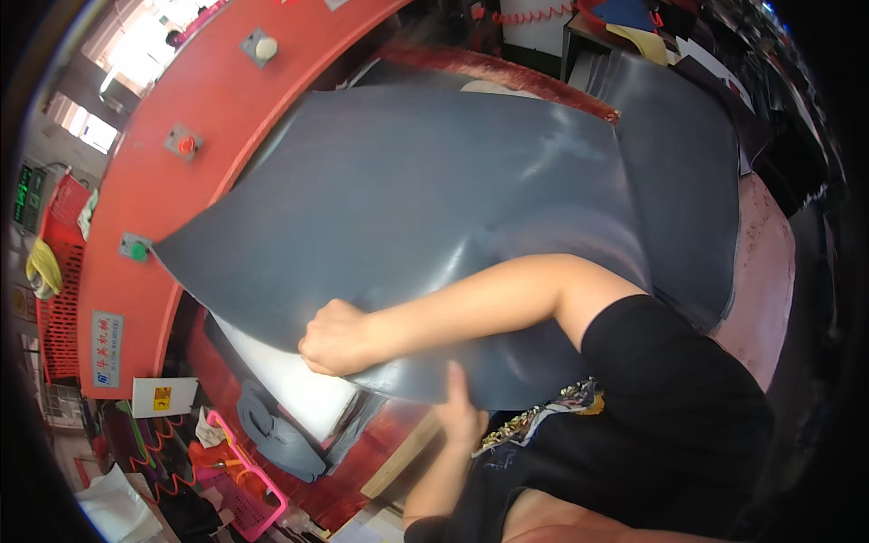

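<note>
A large, smooth dark grey sheet [407, 181] spreads across the red machine bed, with its left corner reaching the red machine front. My right arm crosses over it, and my right hand [339, 337] is closed in a fist on its near left edge. Lower down and to the right, my left hand [460, 418] holds the sheet's near edge. One digit lies on top, while its other fingers are hidden. White sheets [294, 376] lie partly covered under the grey sheet's near edge.
The red machine beam [136, 199] curves along the left with a green button [138, 251] and a red button [186, 144]. A rolled grey piece [276, 434] and a pink basket [249, 498] sit at lower left. Another dark sheet [688, 181] hangs at right.
</note>
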The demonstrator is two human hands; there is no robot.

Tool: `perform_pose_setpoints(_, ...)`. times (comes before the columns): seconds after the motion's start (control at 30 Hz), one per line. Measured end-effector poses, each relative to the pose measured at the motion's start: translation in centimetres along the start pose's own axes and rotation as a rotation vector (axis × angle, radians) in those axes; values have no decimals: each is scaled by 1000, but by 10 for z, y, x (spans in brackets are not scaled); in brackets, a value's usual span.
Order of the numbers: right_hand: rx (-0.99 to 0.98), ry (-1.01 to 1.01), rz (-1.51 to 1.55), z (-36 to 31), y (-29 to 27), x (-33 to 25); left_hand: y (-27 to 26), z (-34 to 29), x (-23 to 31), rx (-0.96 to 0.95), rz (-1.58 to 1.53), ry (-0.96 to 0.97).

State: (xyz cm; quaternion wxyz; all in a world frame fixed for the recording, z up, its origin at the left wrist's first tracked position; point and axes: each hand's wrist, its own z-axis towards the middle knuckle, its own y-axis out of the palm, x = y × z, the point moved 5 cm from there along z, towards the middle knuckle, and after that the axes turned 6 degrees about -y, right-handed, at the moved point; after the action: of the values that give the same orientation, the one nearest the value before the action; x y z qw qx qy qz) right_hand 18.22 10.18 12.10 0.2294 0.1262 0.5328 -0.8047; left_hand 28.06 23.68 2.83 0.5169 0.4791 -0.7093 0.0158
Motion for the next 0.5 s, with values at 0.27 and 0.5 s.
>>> perform_pose_setpoints(0.27,-364,-20,111,47,32,-3,-72,28,70,79,-440,-164)
perform_pose_setpoints(0.5,242,685,-538,-115,-160,182,-115,71,163,243,-139,29)
